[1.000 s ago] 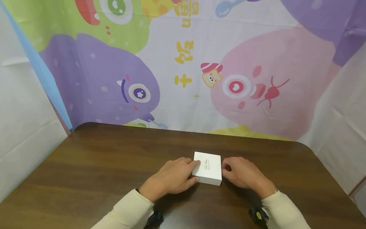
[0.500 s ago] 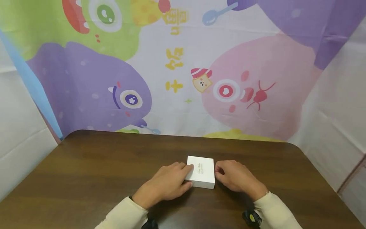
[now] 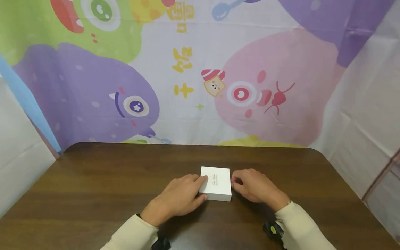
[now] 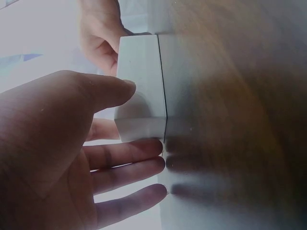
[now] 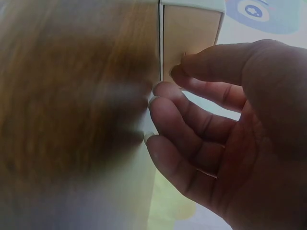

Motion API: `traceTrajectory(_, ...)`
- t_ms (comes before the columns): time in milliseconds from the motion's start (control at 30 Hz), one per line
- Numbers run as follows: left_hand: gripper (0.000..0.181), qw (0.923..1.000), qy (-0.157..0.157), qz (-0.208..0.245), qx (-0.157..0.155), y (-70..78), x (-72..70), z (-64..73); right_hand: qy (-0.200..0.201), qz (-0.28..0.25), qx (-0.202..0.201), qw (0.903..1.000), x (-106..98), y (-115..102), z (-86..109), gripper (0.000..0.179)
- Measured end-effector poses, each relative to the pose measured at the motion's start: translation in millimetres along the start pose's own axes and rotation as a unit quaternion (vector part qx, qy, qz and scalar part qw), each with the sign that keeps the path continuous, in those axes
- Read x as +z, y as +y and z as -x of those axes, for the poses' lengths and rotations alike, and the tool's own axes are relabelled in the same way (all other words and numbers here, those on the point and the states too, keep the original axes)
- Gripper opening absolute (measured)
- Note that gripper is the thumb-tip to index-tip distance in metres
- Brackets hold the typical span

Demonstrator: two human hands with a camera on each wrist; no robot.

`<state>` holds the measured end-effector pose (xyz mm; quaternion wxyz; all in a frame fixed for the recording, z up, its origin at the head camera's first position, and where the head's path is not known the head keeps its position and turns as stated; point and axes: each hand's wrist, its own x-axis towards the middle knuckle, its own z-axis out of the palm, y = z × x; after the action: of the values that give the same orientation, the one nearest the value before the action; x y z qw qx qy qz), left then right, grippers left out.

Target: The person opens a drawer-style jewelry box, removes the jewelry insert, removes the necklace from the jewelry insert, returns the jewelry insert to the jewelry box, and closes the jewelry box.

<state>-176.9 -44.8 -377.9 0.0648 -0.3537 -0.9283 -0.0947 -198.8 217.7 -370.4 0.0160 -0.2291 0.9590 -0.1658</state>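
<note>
A small white box [image 3: 217,187] with fine gold lettering lies flat on the brown table [image 3: 125,170]. My left hand [image 3: 179,196] holds its left end, the forefinger on top and the thumb [image 4: 112,91] against the near side; the other fingers extend beside the end. At the right end, my right hand [image 3: 257,187] has its thumb and forefinger tips pinched together against the box. The right wrist view shows a tan inner face [image 5: 189,33] framed by the white outer sleeve. Whatever small piece the fingertips pinch there is mostly hidden.
A cloth backdrop [image 3: 184,121] with cartoon monsters hangs behind the table's far edge. White cloth side panels [image 3: 359,132] stand to the right and left. Dark wrist devices [image 3: 273,230] sit at the cream sleeves [image 3: 300,225].
The head view has shifted, so the box and both hands appear farther left in it. Both hands keep the same places on the box, and the box has not visibly opened.
</note>
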Motion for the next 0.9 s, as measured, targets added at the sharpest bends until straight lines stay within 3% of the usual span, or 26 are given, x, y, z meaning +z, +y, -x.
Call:
traceTrajectory(233,0.050,0.9999,-0.008,0.005,-0.014,-0.7,-4.0,5.2,-0.006,0.007,-0.007,0.9999,-0.9,-4.0,-5.7,0.015)
traceTrajectory(600,0.049,0.9998,-0.019,-0.007,-0.004,2.6,0.0,0.1,-0.018,-0.007,0.018,0.9996,-3.6,-3.0,4.2,0.015)
traceTrajectory(900,0.048,0.9998,-0.013,-0.016,-0.004,1.2,-0.9,0.1,-0.018,0.001,0.027,0.9995,-3.5,-4.1,0.0,0.015)
